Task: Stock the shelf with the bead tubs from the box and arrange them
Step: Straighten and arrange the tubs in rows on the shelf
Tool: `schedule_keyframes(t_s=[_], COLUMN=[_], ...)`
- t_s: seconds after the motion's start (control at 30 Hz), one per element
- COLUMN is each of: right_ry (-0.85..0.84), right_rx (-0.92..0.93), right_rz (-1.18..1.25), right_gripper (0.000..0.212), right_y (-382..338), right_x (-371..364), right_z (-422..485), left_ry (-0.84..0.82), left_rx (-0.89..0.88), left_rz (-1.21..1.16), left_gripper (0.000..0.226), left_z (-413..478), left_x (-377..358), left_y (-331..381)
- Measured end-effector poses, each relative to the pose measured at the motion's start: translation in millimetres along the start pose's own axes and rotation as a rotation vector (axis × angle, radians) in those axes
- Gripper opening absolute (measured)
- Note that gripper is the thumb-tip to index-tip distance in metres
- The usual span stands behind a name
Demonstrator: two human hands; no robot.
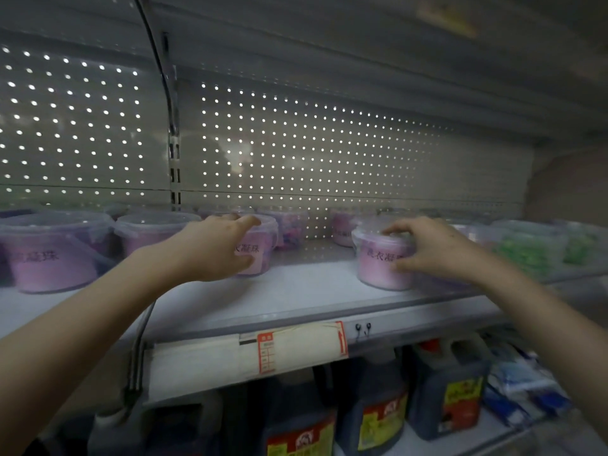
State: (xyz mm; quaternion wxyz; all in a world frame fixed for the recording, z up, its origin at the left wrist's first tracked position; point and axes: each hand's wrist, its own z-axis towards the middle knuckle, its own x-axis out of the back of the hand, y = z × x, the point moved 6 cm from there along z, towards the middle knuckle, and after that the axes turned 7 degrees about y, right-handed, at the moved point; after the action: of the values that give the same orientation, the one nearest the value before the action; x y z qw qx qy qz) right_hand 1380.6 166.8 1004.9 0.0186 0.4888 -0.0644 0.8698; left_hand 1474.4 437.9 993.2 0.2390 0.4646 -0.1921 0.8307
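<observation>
Background: perforated back panel point(296, 143), lit through its holes, closes the rear of the bay I am viewing.
Surface: white shelf deck point(296, 291); a red-bordered price label point(268, 353) sits on its front rail.
Left hand point(214, 248): reaches in from lower left. I see fingers curled over the lid and the thumb on the front wall of the left-centre tub point(263, 248), gripping it.
Left-centre tub: pink beads, clear lid on, upright on the deck.
Right hand point(441, 248): fingers hooked over the lid rim, thumb pressed on the labelled wall of the right-centre tub point(375, 268), gripping it.
Right-centre tub: pink beads, lid on, upright, nearer the front edge; well apart from the left-centre tub, bare deck between them.
Left row: far-left tub point(49, 258) and second tub point(148, 232), both pink, stand side by side left of my left hand.
Rear tubs point(289, 225): close to the back panel; contents too blurred for me to tell.
Green tubs point(526, 248): right end of the deck, just beyond the right hand.
Lower shelf: dark jugs point(381, 406) with red-and-yellow labels; blue-and-white packs point(519, 383) to their right.
</observation>
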Motion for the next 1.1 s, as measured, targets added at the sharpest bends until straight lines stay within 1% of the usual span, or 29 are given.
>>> schedule_keyframes(t_s=[0.13,0.23,0.4,0.5,0.6,0.67,0.8,0.97,1.03,1.1], right_ry=[0.101,0.129,0.056,0.010,0.014,0.014,-0.038,-0.010,0.015,0.068], right_rx=[0.037,0.097,0.159,0.152,0.164,0.162,0.140,0.142,0.132,0.112], right_rz=[0.020,0.042,0.142,0.216,0.225,0.222,0.275,0.188,0.204,0.227], right_gripper=[0.047,0.042,0.042,0.042,0.044,0.041,0.037,0.043,0.048,0.049], right_y=[-8.9,-34.2,-70.1,-74.3,-79.3,-83.1,-86.8,-91.3,-88.7,-79.2], right_x=[0.1,-7.9,-36.8,-50.2,-59.5,-64.9,-65.0,-61.2,-51.9,-36.2], right_z=[-6.3,-0.2,35.3,58.8,73.0,79.9,86.3,76.0,66.6,55.2], left_ry=[-0.012,-0.013,-0.012,-0.009,-0.006,-0.002,-0.005,-0.006,-0.006,0.003], left_rx=[-0.007,-0.011,-0.017,-0.026,-0.035,-0.050,-0.069,-0.092,-0.105,-0.118], left_rz=[0.003,-0.002,-0.013,-0.007,0.009,0.026,0.034,0.055,0.075,0.102], left_gripper=[0.067,0.069,0.071,0.072,0.072,0.073,0.073,0.073,0.071,0.067], left_z=[-1.2,-1.8,-2.1,-1.2,-0.6,0.2,1.0,0.2,2.5,5.4], left_x=[-0.6,-0.4,-0.6,-2.1,-3.6,-3.4,-2.6,-4.2,-3.4,-1.8], left_y=[1.2,0.5,-0.2,-1.5,-2.5,-2.5,-3.2,-4.7,-5.9,-6.0])
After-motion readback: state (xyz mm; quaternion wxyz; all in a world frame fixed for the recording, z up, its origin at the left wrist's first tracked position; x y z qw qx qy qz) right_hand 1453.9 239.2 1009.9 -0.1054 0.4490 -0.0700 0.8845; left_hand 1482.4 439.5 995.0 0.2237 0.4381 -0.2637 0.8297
